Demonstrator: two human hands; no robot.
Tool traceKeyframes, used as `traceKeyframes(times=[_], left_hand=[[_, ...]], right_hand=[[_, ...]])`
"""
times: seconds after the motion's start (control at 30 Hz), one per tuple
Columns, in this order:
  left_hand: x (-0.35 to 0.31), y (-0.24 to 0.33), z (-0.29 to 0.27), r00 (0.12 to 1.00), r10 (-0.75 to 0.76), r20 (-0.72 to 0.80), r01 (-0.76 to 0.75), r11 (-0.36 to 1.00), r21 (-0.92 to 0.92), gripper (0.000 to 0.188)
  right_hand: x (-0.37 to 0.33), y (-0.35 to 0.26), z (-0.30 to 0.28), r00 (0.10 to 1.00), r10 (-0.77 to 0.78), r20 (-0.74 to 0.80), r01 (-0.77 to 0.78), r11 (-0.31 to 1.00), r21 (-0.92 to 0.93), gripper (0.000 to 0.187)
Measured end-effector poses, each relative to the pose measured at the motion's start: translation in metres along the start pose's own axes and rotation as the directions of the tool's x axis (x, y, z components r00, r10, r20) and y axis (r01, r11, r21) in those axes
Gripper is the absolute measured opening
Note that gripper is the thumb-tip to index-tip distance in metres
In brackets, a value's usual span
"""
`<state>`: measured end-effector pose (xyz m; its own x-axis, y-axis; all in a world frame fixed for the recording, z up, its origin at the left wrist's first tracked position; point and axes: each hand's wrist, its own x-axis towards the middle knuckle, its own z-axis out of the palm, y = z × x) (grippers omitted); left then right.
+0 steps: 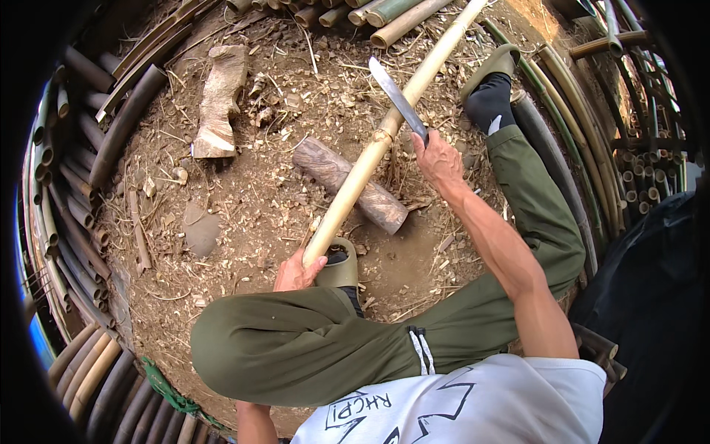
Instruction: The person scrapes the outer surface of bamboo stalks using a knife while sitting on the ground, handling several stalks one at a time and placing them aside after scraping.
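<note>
A long pale bamboo pole point(370, 155) slants from the upper right down to my lap, resting across a short wooden log point(347, 183) on the dirt. My left hand point(296, 274) grips the pole's near end beside my raised knee. My right hand point(436, 159) holds a long machete point(396, 96) by its handle, the blade lying against the pole just above a node. I sit on the ground in olive trousers, my right leg stretched out to a sandalled foot point(489, 70).
Another chunk of split wood point(218, 100) lies at the upper left. Stacks of bamboo poles ring the dirt patch on the left point(74, 185), the top point(384, 13) and the right point(592, 148). Wood chips and shavings litter the ground. A green cord point(166, 388) lies at the lower left.
</note>
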<state>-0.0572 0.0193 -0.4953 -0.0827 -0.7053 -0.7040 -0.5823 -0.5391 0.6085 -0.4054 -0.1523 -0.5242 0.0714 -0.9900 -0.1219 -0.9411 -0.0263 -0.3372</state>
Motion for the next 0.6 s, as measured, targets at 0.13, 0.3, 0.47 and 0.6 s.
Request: traceKeyframes(times=[0.13,0.3,0.47,0.6], left_hand=[[0.008,-0.013,-0.003,0.993,-0.030,0.115,0.055,0.975,-0.215,0.049],[0.012,0.008,-0.015,0.961,-0.044,0.273,0.123,0.953,-0.278,0.047],[0.012,-0.012,-0.004,0.998,0.050,0.049,-0.046,0.996,-0.078,0.054],[-0.003,-0.003,0.019,0.932,0.246,-0.266,-0.149,0.930,0.336,0.058]], right_hand=[[-0.017,-0.006,0.000,0.734,-0.677,0.052,0.677,0.724,-0.129,0.056],[0.008,-0.003,-0.001,0.991,0.082,0.109,-0.084,0.996,0.012,0.052],[-0.010,0.006,0.007,0.899,-0.402,0.173,0.427,0.892,-0.145,0.056],[0.009,-0.004,-0.006,0.981,0.090,0.172,-0.094,0.995,0.016,0.053]])
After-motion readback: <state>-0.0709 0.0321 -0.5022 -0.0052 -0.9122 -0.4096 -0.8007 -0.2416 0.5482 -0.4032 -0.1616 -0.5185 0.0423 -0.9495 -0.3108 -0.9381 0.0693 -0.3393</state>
